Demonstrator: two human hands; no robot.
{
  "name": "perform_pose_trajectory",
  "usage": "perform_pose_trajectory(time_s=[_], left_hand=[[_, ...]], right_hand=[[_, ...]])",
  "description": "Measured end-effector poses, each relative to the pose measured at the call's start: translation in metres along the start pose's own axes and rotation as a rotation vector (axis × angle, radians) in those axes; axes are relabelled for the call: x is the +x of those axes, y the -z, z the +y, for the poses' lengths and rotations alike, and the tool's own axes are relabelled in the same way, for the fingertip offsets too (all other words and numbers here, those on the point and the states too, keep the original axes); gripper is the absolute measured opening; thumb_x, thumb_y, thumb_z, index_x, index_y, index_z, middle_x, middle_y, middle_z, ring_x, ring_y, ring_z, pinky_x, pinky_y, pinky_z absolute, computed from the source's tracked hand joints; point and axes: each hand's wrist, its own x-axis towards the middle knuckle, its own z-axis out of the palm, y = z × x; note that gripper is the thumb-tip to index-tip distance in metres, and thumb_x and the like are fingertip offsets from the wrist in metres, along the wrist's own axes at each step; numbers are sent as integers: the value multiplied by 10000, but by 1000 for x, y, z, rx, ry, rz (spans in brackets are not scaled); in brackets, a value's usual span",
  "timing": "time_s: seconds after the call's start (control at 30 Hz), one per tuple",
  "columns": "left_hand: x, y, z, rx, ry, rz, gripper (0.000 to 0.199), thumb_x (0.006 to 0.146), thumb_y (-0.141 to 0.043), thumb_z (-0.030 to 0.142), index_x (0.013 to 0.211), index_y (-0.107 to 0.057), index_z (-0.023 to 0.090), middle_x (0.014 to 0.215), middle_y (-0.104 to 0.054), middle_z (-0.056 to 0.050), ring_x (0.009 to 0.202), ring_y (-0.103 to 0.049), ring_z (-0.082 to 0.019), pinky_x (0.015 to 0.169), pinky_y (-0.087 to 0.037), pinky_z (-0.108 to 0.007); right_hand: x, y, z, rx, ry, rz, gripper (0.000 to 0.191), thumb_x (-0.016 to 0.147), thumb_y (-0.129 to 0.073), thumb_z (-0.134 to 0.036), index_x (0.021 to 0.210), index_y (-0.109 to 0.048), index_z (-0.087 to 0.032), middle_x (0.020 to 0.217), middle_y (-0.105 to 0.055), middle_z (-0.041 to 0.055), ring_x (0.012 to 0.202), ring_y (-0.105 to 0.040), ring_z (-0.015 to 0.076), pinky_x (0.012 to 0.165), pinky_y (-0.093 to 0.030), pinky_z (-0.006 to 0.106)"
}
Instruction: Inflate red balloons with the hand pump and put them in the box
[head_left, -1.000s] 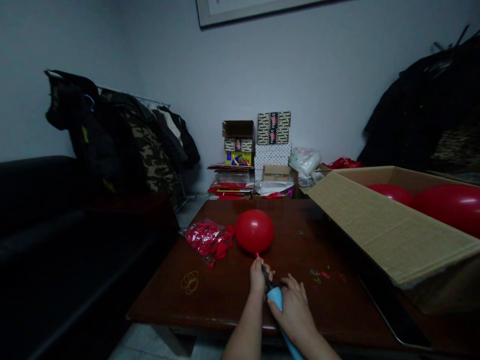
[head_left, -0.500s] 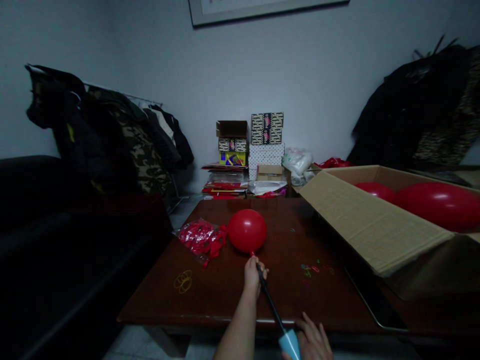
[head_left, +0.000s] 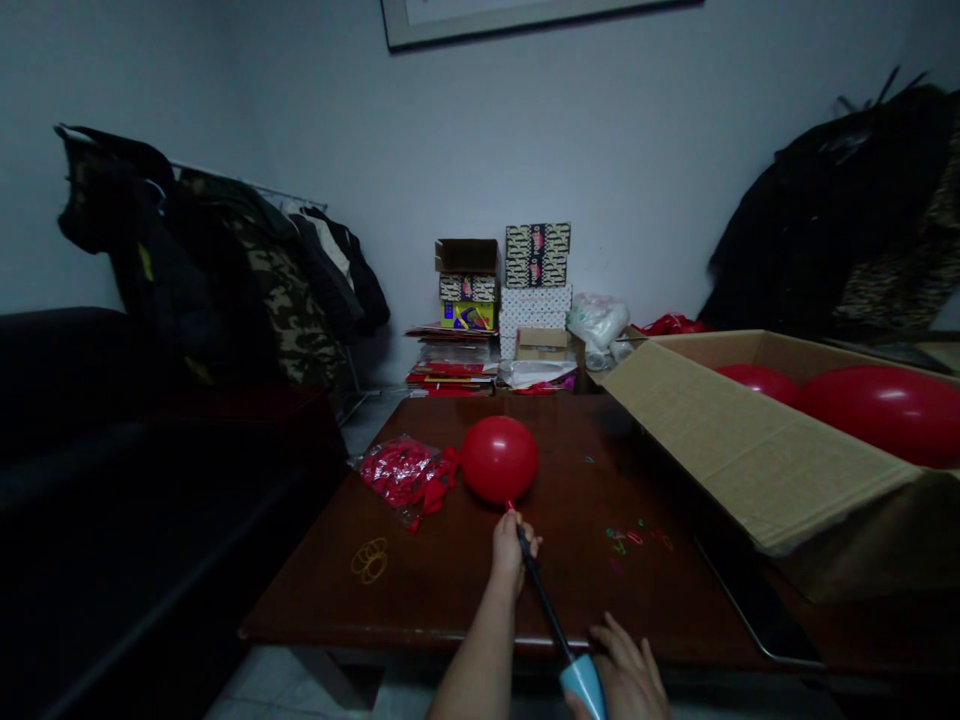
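Observation:
A partly inflated red balloon (head_left: 499,460) rests over the dark wooden table, its neck toward me. My left hand (head_left: 511,545) is closed around that neck, where it meets the black rod of a hand pump (head_left: 546,605). The pump's light-blue end (head_left: 583,686) lies low in view against my right hand (head_left: 628,672). My right thumb is on one side of it, while the other fingers stretch out loosely; the lower part of this hand is cut off by the frame. Left of the balloon lies a clear bag of uninflated red balloons (head_left: 409,475).
Yellow rubber bands (head_left: 369,561) lie on the table (head_left: 450,590) at left, small coloured bands (head_left: 624,540) at right. A phone-like dark slab (head_left: 757,600) sits beside an open cardboard box (head_left: 757,440) holding red balloons (head_left: 874,405). A black sofa (head_left: 150,500) stands at left.
The whole view has shifted slightly, moving things a little to the right. Both hands keep their places on the balloon neck and the pump; the balloon's size looks about the same.

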Motion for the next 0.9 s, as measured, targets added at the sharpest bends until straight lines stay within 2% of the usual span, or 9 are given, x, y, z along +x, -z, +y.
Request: perform_pose_trajectory(time_s=[0.07,0.2,0.3,0.43,0.53,0.67,0.8,0.83,0.9], left_hand=[[0,0,-1,0,1,-2,478,638,-583,641,652,-370,214,390,-433,103,257,-358,-61,496,-419,-270],[2,0,-1,3,6,-6,473,642,-576,640,655,-368,216,385,-432,103,257,-354,-63,474,-414,-262],[4,1,-2,12,2,-7,478,639,-571,648,656,-362,218,377,-430,103,251,-355,-67,457,-408,-260],[5,2,-3,19,-2,9,481,642,-562,653,646,-354,220,369,-418,104,241,-344,-66,438,-393,-253],[4,2,-3,12,-14,23,467,652,-566,635,637,-355,219,377,-418,103,248,-345,-63,454,-402,-259],[1,1,-3,-3,-25,30,441,670,-570,605,639,-365,216,389,-420,102,260,-352,-61,487,-416,-269],[-1,1,0,-16,-34,22,411,694,-562,573,640,-370,213,391,-426,98,258,-343,-62,488,-409,-271],[-1,0,0,-23,-31,20,408,697,-561,569,639,-371,213,392,-427,98,257,-342,-62,490,-410,-273],[-2,0,1,-37,-23,22,407,696,-565,565,638,-371,212,393,-426,98,260,-342,-62,495,-410,-275]], right_hand=[[17,10,-11,57,17,-21,423,767,-476,-501,1005,-645,-195,1250,-533,115,1262,-355,319,1045,-193,555],[55,21,-32,72,-18,0,438,805,-405,-467,1028,-631,-166,1245,-525,114,1278,-326,300,1060,-156,533],[75,18,-42,53,-34,6,475,798,-397,-447,1064,-609,-116,1252,-511,139,1281,-314,302,1060,-151,530],[81,11,-44,26,-81,-13,508,786,-402,-463,1072,-602,-95,1286,-482,159,1282,-309,316,1051,-168,535],[75,10,-44,24,-74,-25,495,788,-408,-465,1057,-611,-102,1273,-497,155,1289,-300,315,1056,-172,527],[55,6,-32,-1,-36,25,470,788,-437,-456,1053,-612,-109,1218,-541,149,1277,-326,317,1063,-174,530],[19,-15,-2,-24,57,9,500,764,-475,-545,1020,-637,-147,1191,-574,142,1234,-388,346,1020,-257,567],[8,-22,6,-38,72,21,483,752,-501,-538,1017,-640,-158,1180,-584,138,1217,-410,349,1009,-275,573],[-11,-34,18,-100,33,89,330,753,-529,-436,925,-662,-187,1158,-602,115,1199,-432,353,997,-285,587]])
